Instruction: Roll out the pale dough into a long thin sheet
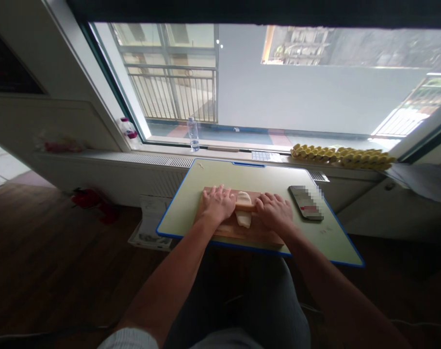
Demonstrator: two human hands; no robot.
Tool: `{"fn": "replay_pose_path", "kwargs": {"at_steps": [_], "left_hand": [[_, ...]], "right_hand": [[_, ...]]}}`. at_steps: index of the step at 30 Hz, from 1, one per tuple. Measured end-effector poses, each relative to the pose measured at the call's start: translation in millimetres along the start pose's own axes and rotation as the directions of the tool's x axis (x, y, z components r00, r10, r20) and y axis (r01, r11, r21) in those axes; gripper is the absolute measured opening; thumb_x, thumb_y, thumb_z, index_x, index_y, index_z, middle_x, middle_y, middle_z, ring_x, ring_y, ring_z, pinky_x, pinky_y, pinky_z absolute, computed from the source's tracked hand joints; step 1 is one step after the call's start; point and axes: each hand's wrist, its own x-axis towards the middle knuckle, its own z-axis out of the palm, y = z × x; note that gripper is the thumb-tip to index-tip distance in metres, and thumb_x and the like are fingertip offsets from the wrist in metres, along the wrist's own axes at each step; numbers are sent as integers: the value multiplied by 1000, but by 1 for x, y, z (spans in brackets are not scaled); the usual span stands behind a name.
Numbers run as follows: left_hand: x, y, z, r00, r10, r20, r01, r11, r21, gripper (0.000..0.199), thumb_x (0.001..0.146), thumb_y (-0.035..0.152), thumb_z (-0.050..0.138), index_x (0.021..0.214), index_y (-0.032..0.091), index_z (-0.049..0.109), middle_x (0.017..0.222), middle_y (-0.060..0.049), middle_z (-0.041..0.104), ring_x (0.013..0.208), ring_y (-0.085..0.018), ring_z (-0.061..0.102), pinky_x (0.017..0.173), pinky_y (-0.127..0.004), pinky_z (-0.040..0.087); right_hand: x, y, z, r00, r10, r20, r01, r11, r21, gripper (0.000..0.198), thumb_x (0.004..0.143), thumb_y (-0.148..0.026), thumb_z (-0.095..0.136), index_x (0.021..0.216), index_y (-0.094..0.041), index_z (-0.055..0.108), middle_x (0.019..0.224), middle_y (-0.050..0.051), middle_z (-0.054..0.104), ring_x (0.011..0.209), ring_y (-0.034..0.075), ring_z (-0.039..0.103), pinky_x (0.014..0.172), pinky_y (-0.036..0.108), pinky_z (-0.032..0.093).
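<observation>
A wooden rolling pin [245,207] lies crosswise over a long flat strip of pale dough [244,220]. My left hand [219,204] is over the pin's left end, fingers bent forward across it. At the opposite end, my right hand [274,210] presses down with its fingers curled on the pin. Both palms hide the pin's ends. Dough shows in front of the pin and behind it. Under everything is a wooden board [238,235], resting on a small pale-green table [180,218] with a blue rim.
A phone [305,203] lies on the table right of the board. Along the windowsill stand a clear bottle [193,134], a bottle with a purple label [128,129] and yellow egg trays [342,157]. A red object [87,198] is on the floor at left.
</observation>
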Motion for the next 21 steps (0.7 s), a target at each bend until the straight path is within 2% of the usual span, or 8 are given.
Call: {"fn": "replay_pose_path", "kwargs": {"at_steps": [6, 10, 14, 21], "left_hand": [[-58, -1, -1, 995, 14, -100, -20, 998, -55, 60, 109, 50, 31, 156, 24, 59, 165, -9, 54, 156, -32, 43, 128, -57, 33], [-73, -4, 4, 992, 13, -129, -22, 998, -67, 62, 110, 51, 31, 161, 24, 53, 167, -9, 51, 159, -31, 39, 131, -62, 26], [-64, -4, 5, 993, 5, -122, -14, 997, -73, 59, 110, 50, 31, 158, 26, 58, 166, -8, 53, 159, -31, 40, 132, -64, 21], [-20, -4, 7, 992, 4, -125, -11, 998, -57, 57, 109, 49, 31, 147, 29, 68, 163, -8, 56, 154, -35, 44, 129, -67, 23]], "right_hand": [[-45, -9, 4, 990, 94, -104, -87, 994, 69, 62, 113, -50, 29, 158, -18, 57, 164, 12, 53, 153, 34, 42, 122, 55, 35], [-61, -12, 9, 987, 102, -127, -92, 993, 77, 65, 112, -51, 28, 162, -17, 52, 168, 13, 47, 157, 34, 39, 124, 57, 33], [-50, -10, 12, 986, 125, -112, -116, 990, 86, 63, 112, -51, 27, 159, -19, 55, 167, 11, 50, 155, 33, 40, 126, 59, 30], [-7, -7, 1, 993, 71, -97, -66, 996, 55, 61, 113, -51, 26, 153, -23, 62, 159, 11, 59, 148, 34, 47, 122, 58, 33]]}}
